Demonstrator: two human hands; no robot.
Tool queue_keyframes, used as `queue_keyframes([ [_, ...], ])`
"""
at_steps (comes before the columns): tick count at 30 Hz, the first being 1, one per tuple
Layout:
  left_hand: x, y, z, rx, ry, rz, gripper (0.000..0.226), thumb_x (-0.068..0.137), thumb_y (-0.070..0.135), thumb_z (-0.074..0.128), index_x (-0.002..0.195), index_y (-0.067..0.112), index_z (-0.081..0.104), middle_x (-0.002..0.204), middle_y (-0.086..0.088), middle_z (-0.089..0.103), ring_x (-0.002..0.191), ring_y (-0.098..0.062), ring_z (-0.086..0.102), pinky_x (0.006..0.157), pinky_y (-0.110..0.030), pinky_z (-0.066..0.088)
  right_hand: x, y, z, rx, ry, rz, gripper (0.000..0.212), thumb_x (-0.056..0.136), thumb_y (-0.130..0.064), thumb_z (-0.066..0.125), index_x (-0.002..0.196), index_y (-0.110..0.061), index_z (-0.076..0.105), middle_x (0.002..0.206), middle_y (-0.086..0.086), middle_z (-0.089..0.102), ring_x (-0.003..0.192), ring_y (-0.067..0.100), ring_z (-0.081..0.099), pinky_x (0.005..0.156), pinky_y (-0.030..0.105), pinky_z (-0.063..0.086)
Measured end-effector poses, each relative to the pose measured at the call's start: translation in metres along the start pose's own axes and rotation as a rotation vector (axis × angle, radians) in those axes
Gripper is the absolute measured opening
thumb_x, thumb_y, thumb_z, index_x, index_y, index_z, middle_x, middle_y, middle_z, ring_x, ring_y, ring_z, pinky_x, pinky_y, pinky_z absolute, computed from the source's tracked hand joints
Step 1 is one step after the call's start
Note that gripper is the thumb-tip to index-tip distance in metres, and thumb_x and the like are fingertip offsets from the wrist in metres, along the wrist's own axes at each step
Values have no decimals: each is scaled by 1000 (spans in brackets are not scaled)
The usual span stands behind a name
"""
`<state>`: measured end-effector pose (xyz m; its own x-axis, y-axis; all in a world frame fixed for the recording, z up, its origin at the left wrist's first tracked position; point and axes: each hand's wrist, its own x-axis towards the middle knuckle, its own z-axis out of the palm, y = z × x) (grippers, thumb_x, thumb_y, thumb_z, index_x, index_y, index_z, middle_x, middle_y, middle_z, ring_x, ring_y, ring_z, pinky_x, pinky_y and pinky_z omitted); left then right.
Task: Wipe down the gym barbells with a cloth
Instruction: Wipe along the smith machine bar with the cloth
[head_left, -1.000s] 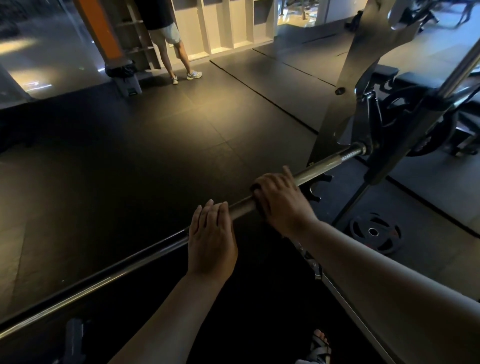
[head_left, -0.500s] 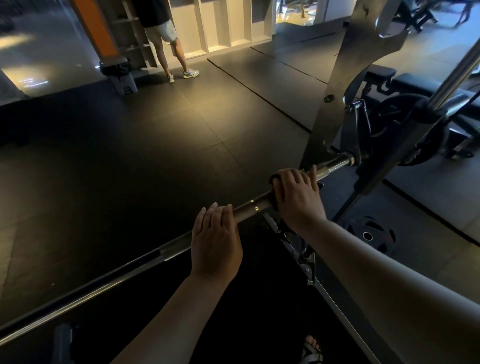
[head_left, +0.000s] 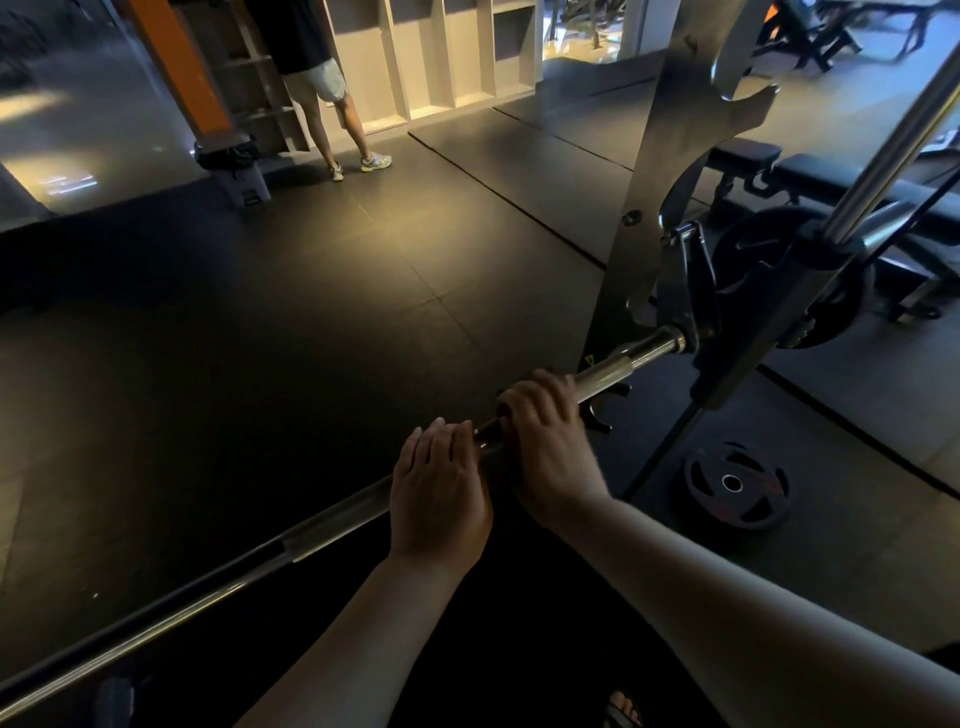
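A steel barbell (head_left: 291, 540) runs from the lower left up to the rack's sleeve at the right. My right hand (head_left: 550, 447) curls around the bar with a dark cloth (head_left: 503, 413) under its fingers; only a dark edge of the cloth shows. My left hand (head_left: 439, 493) lies on the bar just left of the right hand, fingers straight and together. The two hands nearly touch.
The rack upright (head_left: 654, 171) and its bar carriage (head_left: 691, 296) stand at the bar's right end. A weight plate (head_left: 735, 483) lies on the floor below. A bench (head_left: 810, 176) stands behind the rack. A person (head_left: 317, 78) stands by the shelves far back.
My right hand slid right along the bar towards the rack, then came back left, close to my left hand. The left hand stayed in place on the bar.
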<state>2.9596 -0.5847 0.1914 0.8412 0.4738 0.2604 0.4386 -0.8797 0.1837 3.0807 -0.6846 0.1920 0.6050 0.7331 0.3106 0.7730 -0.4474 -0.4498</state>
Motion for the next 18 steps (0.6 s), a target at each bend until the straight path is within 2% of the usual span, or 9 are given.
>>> queue_keyframes([
  [2, 3, 2, 1, -3, -19, 4, 42, 94, 22, 61, 134, 10, 58, 134, -9, 63, 136, -25, 52, 119, -44, 35, -2, 7, -4, -55, -113, -186, 60, 97, -49, 34, 145, -18, 52, 148, 5, 50, 151, 29, 25, 126, 44, -2],
  [4, 5, 5, 2, 8, -21, 12, 42, 95, 19, 57, 135, 8, 58, 134, -11, 63, 136, -27, 52, 118, -44, 36, 9, 32, -15, -118, -133, -227, 56, 99, -49, 32, 143, -22, 53, 146, 2, 53, 147, 24, 34, 126, 41, -7],
  [6, 6, 7, 1, 3, -21, 8, 42, 97, 18, 53, 136, 6, 58, 134, -14, 64, 135, -28, 53, 116, -45, 39, 19, 57, -26, -92, -36, -77, 46, 104, -45, 30, 138, -25, 55, 143, -1, 54, 144, 20, 39, 127, 39, -6],
  [8, 7, 9, 1, 7, -13, 12, 42, 98, 19, 50, 136, 5, 58, 134, -14, 64, 135, -28, 54, 115, -45, 40, 23, 64, -29, 8, 66, 145, 41, 106, -41, 33, 136, -24, 55, 144, 0, 51, 146, 21, 33, 128, 45, 5],
  [10, 10, 12, 4, 13, -5, 10, 42, 96, 20, 52, 134, 4, 60, 131, -15, 66, 132, -29, 57, 114, -45, 42, 20, 47, -21, 30, 98, 220, 40, 105, -37, 38, 136, -19, 57, 145, 5, 51, 150, 26, 26, 126, 49, 15],
  [12, 14, 15, 8, 1, -11, 4, 43, 94, 23, 55, 133, 7, 60, 131, -14, 65, 133, -28, 56, 114, -44, 40, 10, 29, -9, 20, 28, 48, 47, 101, -40, 42, 137, -15, 57, 145, 7, 52, 151, 31, 25, 126, 52, 17],
  [15, 19, 21, 9, 15, -44, 20, 47, 94, 30, 48, 137, 11, 55, 137, -10, 62, 137, -26, 51, 117, -42, 37, 2, 35, -11, -39, -122, -223, 57, 97, -46, 41, 146, -18, 50, 148, 4, 50, 151, 29, 26, 127, 52, 9],
  [16, 20, 22, 8, 19, -45, 23, 47, 94, 28, 45, 136, 9, 56, 136, -12, 63, 136, -27, 52, 116, -43, 38, 7, 48, -17, -72, -119, -243, 54, 100, -46, 38, 145, -21, 50, 148, 3, 51, 150, 27, 30, 128, 49, 5],
  [18, 23, 25, 7, 23, -42, 29, 47, 96, 25, 43, 137, 7, 56, 135, -15, 63, 136, -28, 53, 115, -43, 38, 17, 72, -27, -70, -27, -127, 47, 104, -45, 32, 140, -25, 54, 144, 0, 53, 146, 23, 36, 128, 44, 1],
])
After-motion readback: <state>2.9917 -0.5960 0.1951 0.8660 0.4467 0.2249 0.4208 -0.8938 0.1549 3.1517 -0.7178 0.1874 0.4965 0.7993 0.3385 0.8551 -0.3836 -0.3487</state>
